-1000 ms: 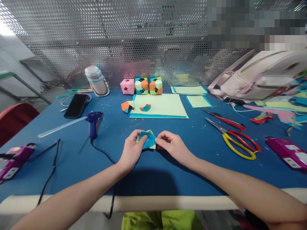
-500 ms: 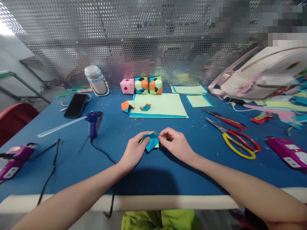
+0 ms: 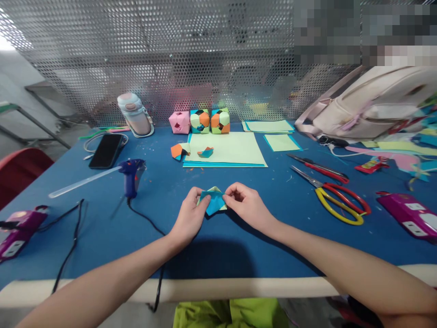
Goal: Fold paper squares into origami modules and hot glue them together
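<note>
A folded piece of blue and pale-green paper (image 3: 214, 202) is held just above the blue table between my two hands. My left hand (image 3: 190, 213) pinches its left side, thumb lying on the blue face. At its right corner, my right hand (image 3: 246, 203) grips the edge between thumb and fingertips. Beyond the hands, a small orange, blue and pale folded paper piece (image 3: 180, 151) and a smaller blue and orange one (image 3: 205, 152) lie by a stack of pale-green and blue sheets (image 3: 232, 148). The fingers behind the folded paper are hidden.
Left are a blue glue gun (image 3: 130, 178), a phone (image 3: 106, 151), a bottle (image 3: 134, 115) and a purple power strip (image 3: 21, 231). Folded paper cubes (image 3: 200, 121) stand at the back. Scissors (image 3: 332, 196), a red-handled cutter (image 3: 319, 167), another power strip (image 3: 409, 214) and a bag (image 3: 368, 109) lie right.
The folded paper has tilted slightly, and its blue face shows flatter and wider between the hands. Both hands keep their grip. The whole view has shifted a little.
</note>
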Motion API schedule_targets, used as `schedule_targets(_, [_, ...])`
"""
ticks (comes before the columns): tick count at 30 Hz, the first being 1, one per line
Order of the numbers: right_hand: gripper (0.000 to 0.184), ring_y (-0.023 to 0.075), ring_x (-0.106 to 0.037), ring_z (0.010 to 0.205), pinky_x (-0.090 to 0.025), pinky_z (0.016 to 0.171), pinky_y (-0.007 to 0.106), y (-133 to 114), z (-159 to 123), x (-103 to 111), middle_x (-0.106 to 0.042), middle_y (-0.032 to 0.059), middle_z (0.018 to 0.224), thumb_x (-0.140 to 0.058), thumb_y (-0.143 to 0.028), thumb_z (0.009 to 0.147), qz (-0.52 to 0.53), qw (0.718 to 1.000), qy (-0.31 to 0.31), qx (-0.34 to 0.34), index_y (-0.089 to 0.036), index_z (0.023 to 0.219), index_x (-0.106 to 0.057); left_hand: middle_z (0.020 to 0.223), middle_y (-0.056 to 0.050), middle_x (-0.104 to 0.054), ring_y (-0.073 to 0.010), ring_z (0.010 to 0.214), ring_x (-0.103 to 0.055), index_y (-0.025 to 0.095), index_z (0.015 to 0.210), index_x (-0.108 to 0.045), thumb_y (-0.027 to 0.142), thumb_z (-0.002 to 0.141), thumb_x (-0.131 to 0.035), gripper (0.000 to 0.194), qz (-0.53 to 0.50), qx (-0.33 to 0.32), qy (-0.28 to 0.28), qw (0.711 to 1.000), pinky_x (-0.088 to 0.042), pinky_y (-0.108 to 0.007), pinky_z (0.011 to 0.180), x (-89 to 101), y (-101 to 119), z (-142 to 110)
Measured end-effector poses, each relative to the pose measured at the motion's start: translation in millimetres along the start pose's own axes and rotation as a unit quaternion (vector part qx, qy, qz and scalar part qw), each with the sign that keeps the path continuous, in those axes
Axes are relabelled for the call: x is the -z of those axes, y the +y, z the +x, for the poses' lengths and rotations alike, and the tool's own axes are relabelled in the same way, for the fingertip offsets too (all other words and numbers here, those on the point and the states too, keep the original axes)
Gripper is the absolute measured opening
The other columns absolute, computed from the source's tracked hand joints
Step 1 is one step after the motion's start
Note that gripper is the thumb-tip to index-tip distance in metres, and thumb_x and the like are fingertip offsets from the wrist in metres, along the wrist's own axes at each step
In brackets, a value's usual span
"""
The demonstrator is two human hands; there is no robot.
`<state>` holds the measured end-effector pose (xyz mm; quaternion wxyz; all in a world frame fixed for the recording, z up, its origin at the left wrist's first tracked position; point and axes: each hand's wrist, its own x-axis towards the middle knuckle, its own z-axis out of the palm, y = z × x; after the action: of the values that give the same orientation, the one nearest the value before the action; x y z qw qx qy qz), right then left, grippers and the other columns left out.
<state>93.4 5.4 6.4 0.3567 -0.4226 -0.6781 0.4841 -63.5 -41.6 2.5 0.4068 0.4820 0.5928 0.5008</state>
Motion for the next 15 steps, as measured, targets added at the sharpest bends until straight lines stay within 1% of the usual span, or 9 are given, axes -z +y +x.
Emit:
schedule_targets(4, [0.023, 0.0101, -0.046, 0.059, -0.038, 0.055, 0.024, -0.2, -2.9, -2.3, -0.049, -0.0034, 0.067, -0.056, -0.037, 0.079, 0.033, 0.998, -0.055, -0.005, -0.018, 0.091, -0.051, 0.063, 0.006, -0.048, -0.0108, 0.06, -0.045, 0.02, 0.072, -0.045, 0.032, 0.081, -0.052, 0.017, 0.029, 0.002, 0.016, 0.999, -0.036, -0.022, 0.057, -0.1, 0.2, -1.1])
schedule_targets(6, [0.025, 0.0101, -0.046, 0.059, -0.039, 0.055, 0.024, -2.0, -4.1, -6.1, -0.051, -0.0033, 0.07, -0.059, -0.035, 0.076, 0.033, 0.997, -0.069, -0.018, -0.019, 0.094, -0.051, 0.064, 0.005, -0.05, -0.011, 0.061, -0.046, 0.02, 0.073, -0.045, 0.032, 0.081, -0.051, 0.015, 0.037, 0.0, 0.012, 0.999, -0.036, -0.022, 0.058, -0.7, -0.7, -2.3])
schedule_targets(11, [0.016, 0.0117, -0.051, 0.067, -0.042, 0.063, 0.025, -6.7, -3.6, -12.6, -0.055, -0.0024, 0.074, -0.056, -0.022, 0.069, 0.021, 0.999, -0.043, -0.017, -0.018, 0.083, -0.051, 0.062, 0.006, -0.051, -0.0104, 0.057, -0.046, 0.02, 0.076, -0.047, 0.031, 0.082, -0.051, 0.013, 0.045, 0.003, -0.019, 0.999, -0.035, -0.021, 0.054, -3.5, 0.3, -6.1])
schedule_targets(13, [0.016, 0.0115, -0.051, 0.066, -0.041, 0.061, 0.025, -6.6, -2.5, -11.1, -0.055, -0.0025, 0.073, -0.055, -0.021, 0.068, 0.02, 0.999, -0.038, -0.013, -0.018, 0.083, -0.051, 0.061, 0.006, -0.051, -0.0098, 0.055, -0.046, 0.02, 0.074, -0.047, 0.029, 0.08, -0.051, 0.012, 0.044, 0.005, -0.024, 0.999, -0.035, -0.021, 0.052, -4.1, 2.6, -6.6])
schedule_targets(15, [0.018, 0.0108, -0.048, 0.061, -0.039, 0.057, 0.024, -5.3, -1.3, -8.1, -0.054, -0.0031, 0.071, -0.055, -0.021, 0.068, -0.002, 0.999, -0.031, -0.009, -0.018, 0.086, -0.052, 0.058, 0.007, -0.048, -0.009, 0.053, -0.045, 0.02, 0.071, -0.045, 0.026, 0.078, -0.052, 0.011, 0.043, 0.004, -0.031, 0.999, -0.034, -0.02, 0.05, -4.3, 4.6, -6.3])
